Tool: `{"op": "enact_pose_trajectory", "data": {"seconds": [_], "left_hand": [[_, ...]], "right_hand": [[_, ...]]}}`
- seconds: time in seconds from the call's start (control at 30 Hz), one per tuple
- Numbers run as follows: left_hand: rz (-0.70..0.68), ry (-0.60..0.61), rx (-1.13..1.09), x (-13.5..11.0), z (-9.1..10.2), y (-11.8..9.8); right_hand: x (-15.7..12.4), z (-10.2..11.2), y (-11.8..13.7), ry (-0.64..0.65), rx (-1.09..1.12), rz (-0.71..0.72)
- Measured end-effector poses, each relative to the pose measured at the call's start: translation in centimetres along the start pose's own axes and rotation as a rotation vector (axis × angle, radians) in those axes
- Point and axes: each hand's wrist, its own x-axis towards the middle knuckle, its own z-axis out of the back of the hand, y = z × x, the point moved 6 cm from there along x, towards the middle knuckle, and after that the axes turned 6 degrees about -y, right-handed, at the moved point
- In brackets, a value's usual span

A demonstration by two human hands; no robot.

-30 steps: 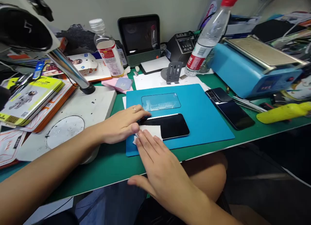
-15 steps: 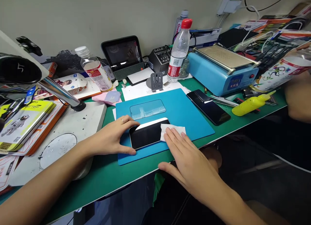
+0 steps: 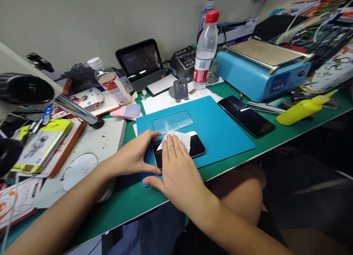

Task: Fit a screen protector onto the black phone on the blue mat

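Observation:
A phone [image 3: 198, 146] with a black screen lies face up on a blue mat [image 3: 220, 126]. My left hand [image 3: 135, 154] braces its left end, with the thumb at the near edge and fingers at the far edge. My right hand [image 3: 180, 170] presses a white wipe [image 3: 179, 136] onto the screen, its fingers together and stretched out over the wipe. Part of the phone is hidden under the wipe and that hand. Behind the phone, a clear screen protector [image 3: 173, 122] with whitish marks lies on the mat.
Right of the mat lies a second dark phone [image 3: 246, 117], near tweezers [image 3: 264, 107] and a yellow squeeze bottle [image 3: 302, 110]. A blue machine with a metal plate [image 3: 264, 51] stands behind. Red-capped bottle [image 3: 204, 53] at the back; a white stand base [image 3: 110, 137] and booklets [image 3: 41, 144] on the left.
My right hand has slid the wipe leftward along the screen, baring the phone's right end. My left hand keeps its place at the left end. The camera view has shifted slightly.

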Motion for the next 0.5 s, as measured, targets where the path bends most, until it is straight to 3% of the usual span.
{"op": "enact_pose_trajectory", "data": {"seconds": [0.13,0.3,0.5], "left_hand": [[-0.055,-0.004,-0.058,0.2,0.2,-0.4],[-0.104,-0.012,-0.072,0.3,0.4,-0.1],[-0.202,0.006,-0.043,0.2,0.4,-0.2]], "right_hand": [[0.3,-0.4,1.5,0.0,0.095,0.119],[-0.1,-0.1,0.6,0.014,0.12,0.197],[-3.7,1.6,-0.5,-0.085,0.028,0.421]]}}
